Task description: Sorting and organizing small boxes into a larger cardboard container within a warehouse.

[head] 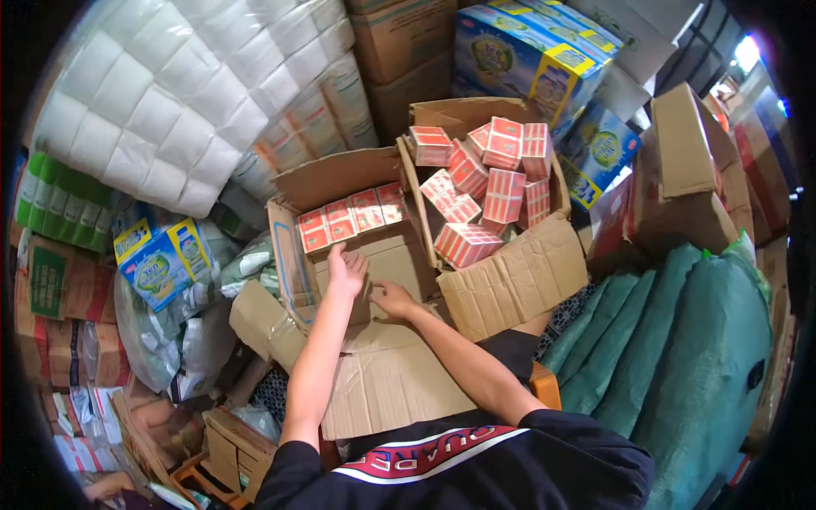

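Observation:
My left hand (pixel 347 270) reaches into an open cardboard box (pixel 341 167), fingers apart and holding nothing, just below a row of red-and-white packs (pixel 353 218) along the box's far side. Beside it, my right hand (pixel 391 299) is over the same box, empty, with its fingers loosely apart. A second open cardboard box (pixel 513 280) stands against the first on the right. It holds a loose heap of red-and-white striped packs (pixel 503 196), tilted different ways. The near flap (pixel 389 382) of the first box lies folded out towards my body.
Plastic-wrapped white rolls (pixel 172 95) tower at the upper left. Blue printed cartons (pixel 510 57) stand behind the right box. Long green wrapped bundles (pixel 695 344) lie on the right. Clear bags (pixel 153 338) and a blue carton (pixel 159 261) are on the left. An orange plastic edge (pixel 546 386) shows near my right arm.

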Demonstrator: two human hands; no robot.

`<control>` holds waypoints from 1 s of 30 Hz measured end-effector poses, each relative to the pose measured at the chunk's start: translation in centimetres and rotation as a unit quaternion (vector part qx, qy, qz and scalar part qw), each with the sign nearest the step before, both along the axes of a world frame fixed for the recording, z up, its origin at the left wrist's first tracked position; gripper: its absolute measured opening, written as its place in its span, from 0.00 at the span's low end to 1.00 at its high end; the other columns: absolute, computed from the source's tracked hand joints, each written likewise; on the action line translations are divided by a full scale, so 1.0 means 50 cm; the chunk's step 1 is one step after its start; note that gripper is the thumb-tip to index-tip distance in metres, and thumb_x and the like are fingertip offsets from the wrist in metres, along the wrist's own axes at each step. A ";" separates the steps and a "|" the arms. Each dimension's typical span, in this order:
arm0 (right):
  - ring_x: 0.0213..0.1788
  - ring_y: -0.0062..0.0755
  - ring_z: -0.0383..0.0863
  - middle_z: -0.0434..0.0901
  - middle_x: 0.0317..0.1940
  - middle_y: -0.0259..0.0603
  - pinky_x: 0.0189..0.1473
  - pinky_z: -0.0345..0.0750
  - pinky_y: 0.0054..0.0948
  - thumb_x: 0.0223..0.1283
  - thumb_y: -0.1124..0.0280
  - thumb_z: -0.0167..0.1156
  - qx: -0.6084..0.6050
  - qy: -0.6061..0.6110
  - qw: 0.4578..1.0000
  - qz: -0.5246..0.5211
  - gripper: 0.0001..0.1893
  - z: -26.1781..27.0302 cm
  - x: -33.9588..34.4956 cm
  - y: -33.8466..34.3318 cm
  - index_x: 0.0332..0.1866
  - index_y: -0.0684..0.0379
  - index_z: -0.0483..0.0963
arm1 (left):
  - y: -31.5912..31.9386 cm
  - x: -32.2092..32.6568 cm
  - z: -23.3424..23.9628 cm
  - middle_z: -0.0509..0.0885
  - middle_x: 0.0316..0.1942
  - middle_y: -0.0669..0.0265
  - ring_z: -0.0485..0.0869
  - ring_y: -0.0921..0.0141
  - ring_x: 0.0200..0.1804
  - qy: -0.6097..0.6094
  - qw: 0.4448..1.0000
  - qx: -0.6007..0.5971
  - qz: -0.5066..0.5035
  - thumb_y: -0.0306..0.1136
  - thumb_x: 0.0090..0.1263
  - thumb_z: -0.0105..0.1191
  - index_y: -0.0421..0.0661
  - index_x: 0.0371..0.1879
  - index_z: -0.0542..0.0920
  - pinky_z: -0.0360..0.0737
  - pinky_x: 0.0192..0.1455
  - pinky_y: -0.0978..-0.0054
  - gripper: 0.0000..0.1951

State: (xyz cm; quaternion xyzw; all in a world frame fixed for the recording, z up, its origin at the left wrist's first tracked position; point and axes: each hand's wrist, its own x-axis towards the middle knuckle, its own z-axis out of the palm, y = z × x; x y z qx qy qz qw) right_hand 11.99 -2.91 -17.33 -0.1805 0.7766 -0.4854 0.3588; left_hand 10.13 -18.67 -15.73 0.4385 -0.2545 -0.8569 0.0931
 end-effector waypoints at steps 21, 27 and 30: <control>0.50 0.40 0.76 0.75 0.52 0.51 0.55 0.74 0.37 0.55 0.55 0.65 -0.692 -0.599 0.239 -0.325 0.42 0.312 -0.156 0.256 0.70 0.69 0.57 | 0.106 0.226 0.146 0.78 0.58 0.62 0.79 0.66 0.55 0.053 0.960 -0.159 -0.225 0.42 0.73 0.49 0.45 0.61 0.73 0.75 0.54 0.69 0.21; 0.50 0.42 0.76 0.77 0.49 0.49 0.54 0.73 0.40 0.56 0.39 0.61 -0.726 -0.580 0.180 -0.324 0.44 0.358 -0.237 0.275 0.65 0.70 0.64 | 0.081 0.238 0.146 0.79 0.57 0.63 0.80 0.67 0.54 0.054 0.959 -0.171 -0.220 0.43 0.73 0.49 0.44 0.61 0.73 0.75 0.53 0.68 0.22; 0.49 0.41 0.76 0.78 0.44 0.49 0.52 0.74 0.40 0.55 0.39 0.61 -0.648 -0.529 0.265 -0.480 0.38 0.222 -0.344 0.336 0.53 0.70 0.72 | 0.095 0.229 0.152 0.79 0.56 0.63 0.80 0.68 0.54 0.060 0.957 -0.168 -0.228 0.42 0.72 0.50 0.44 0.61 0.73 0.76 0.53 0.69 0.22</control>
